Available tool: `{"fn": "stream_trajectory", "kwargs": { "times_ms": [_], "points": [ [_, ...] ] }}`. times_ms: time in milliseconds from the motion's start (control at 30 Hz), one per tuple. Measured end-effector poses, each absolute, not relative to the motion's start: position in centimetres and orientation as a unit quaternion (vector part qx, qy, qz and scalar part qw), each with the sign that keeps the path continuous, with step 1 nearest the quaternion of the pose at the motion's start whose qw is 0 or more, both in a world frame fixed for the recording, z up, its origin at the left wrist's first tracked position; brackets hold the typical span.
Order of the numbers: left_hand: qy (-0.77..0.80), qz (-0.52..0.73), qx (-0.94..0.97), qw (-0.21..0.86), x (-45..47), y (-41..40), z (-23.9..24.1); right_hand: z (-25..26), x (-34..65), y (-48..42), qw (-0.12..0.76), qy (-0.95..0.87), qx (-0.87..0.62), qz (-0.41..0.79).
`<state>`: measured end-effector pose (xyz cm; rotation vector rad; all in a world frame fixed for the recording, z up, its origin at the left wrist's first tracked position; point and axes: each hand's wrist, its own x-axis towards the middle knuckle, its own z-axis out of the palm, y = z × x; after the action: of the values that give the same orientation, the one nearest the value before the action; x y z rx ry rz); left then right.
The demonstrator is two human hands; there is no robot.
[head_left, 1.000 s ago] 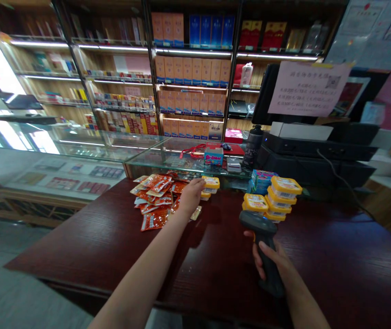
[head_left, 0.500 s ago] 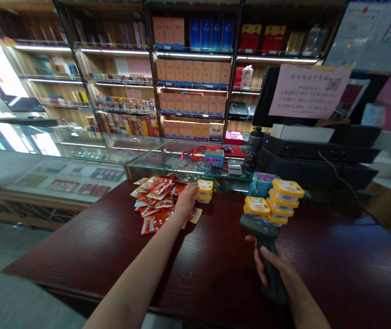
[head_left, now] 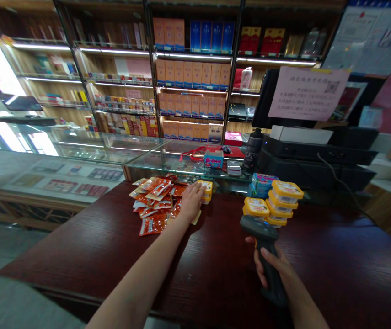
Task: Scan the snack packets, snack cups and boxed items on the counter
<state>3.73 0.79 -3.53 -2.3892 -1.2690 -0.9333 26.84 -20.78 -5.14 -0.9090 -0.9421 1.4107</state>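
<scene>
My left hand (head_left: 191, 199) reaches across the dark wooden counter (head_left: 95, 246) and lies over a small stack of yellow-lidded tubs (head_left: 207, 189), fingers curled on them, next to a heap of orange snack packets (head_left: 154, 198). My right hand (head_left: 275, 269) is closed round the grip of a black barcode scanner (head_left: 262, 242), whose head points toward a bigger pile of yellow-lidded tubs (head_left: 277, 201) just beyond it.
A glass display case (head_left: 168, 160) runs behind the counter with a small blue box (head_left: 213, 158) and a dark bottle (head_left: 252, 148) on it. A black till with a monitor (head_left: 318, 151) stands at right. Shelves of boxed goods (head_left: 191, 73) fill the back wall.
My left hand set the tub it held down onto the small stack beside the packets and now rests over it. The right hand with the scanner has hardly moved.
</scene>
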Motion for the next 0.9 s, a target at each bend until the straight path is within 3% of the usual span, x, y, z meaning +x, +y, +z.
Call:
{"fn": "stream_trajectory", "kwargs": {
  "times_ms": [300,533,733,900],
  "points": [
    [-0.465,-0.336,-0.800,0.177,5.0,1.3,-4.0,-4.9,26.8,-20.7,0.571,-0.407,-0.376,0.606],
    [-0.421,-0.367,-0.817,0.144,6.5,-1.0,-3.0,-4.8,27.0,-20.5,0.576,-0.410,-0.361,0.608],
    [-0.290,-0.337,-0.893,0.069,11.0,-4.8,-1.7,-4.1,27.8,-20.7,0.670,-0.389,-0.297,0.559],
    [-0.249,-0.288,-0.921,0.082,14.5,-6.0,-1.3,-3.8,29.2,-20.9,0.742,-0.323,-0.201,0.552]
  ]
}}
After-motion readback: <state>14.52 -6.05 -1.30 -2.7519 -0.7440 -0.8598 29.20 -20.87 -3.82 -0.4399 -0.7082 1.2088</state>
